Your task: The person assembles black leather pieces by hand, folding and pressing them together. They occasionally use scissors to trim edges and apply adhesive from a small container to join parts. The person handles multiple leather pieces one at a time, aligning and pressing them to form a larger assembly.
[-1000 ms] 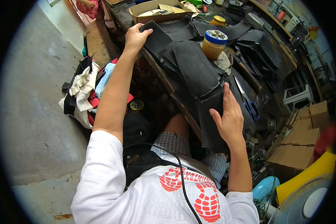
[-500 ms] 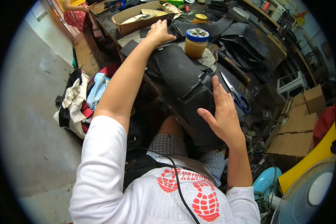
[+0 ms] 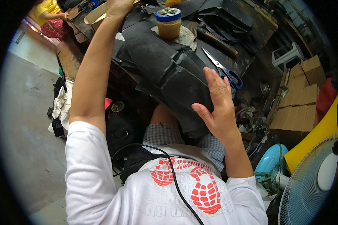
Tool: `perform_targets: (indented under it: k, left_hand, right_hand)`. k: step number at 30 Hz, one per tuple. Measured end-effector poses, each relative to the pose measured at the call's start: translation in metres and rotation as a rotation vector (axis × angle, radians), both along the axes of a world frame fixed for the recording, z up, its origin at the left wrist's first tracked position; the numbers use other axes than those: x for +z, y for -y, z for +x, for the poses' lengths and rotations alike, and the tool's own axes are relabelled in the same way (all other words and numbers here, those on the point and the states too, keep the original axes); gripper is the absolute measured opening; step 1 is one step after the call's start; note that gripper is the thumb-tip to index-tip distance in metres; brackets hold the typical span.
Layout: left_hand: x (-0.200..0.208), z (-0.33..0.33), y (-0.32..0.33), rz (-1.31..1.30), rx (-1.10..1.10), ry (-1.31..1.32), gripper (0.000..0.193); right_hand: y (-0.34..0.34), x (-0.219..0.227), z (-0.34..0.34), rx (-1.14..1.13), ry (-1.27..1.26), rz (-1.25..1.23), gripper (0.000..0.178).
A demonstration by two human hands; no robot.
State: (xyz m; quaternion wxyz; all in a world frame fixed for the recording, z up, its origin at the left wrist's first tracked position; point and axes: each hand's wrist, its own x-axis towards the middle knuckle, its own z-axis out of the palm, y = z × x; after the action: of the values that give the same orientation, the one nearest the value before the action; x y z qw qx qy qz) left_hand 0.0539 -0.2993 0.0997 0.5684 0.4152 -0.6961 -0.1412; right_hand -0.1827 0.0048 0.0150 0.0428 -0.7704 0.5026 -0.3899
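Overlapping black sheet pieces (image 3: pixel 139 50) are spread along the near side of the dark work table. My right hand (image 3: pixel 221 103) hovers over or rests lightly on their right end, fingers stretched and thumb apart, holding nothing. Close to its fingertips lie scissors (image 3: pixel 222 68) with blue handles, blades pointing away. My left arm reaches far forward, and my left hand (image 3: pixel 120 6) is at the upper edge of the picture beside a cardboard box (image 3: pixel 91 19). Its fingers are cut off there, so any grip is hidden. A jar (image 3: pixel 169 28) of tan paste with a blue-rimmed lid stands beyond the sheets.
A tool with a thick brown handle (image 3: pixel 218 42) lies right of the jar. More black pieces (image 3: pixel 229 18) are stacked farther back. Cartons (image 3: pixel 294 107) and a fan (image 3: pixel 308 183) stand at the right. Another person (image 3: pixel 50 20) is at the far left. A cable crosses my lap.
My left hand has gone from the far end of the black sheets to the upper picture edge. The whole view has shifted, moving the table left and up. My right hand stays spread.
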Motion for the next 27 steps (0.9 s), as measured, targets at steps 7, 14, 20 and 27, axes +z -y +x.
perform_targets:
  k: [7,14,20,27]
  left_hand:
    - [-0.026,-0.064,-0.224,-0.134,-0.060,0.252,0.065]
    - [-0.074,-0.083,-0.309,-0.018,-0.270,0.282,0.080]
    - [-0.084,-0.078,-0.313,0.444,-0.700,-0.044,0.070]
    - [-0.079,-0.093,-0.310,1.032,-0.800,-0.790,0.037]
  right_hand:
    - [-0.025,0.008,-0.016,0.377,0.744,0.261,0.071]
    - [-0.049,-0.009,-0.009,0.404,1.498,0.527,0.026]
    - [-0.054,-0.010,-0.020,0.192,1.537,0.421,0.023]
    - [-0.058,-0.009,-0.032,0.216,1.374,0.519,0.028]
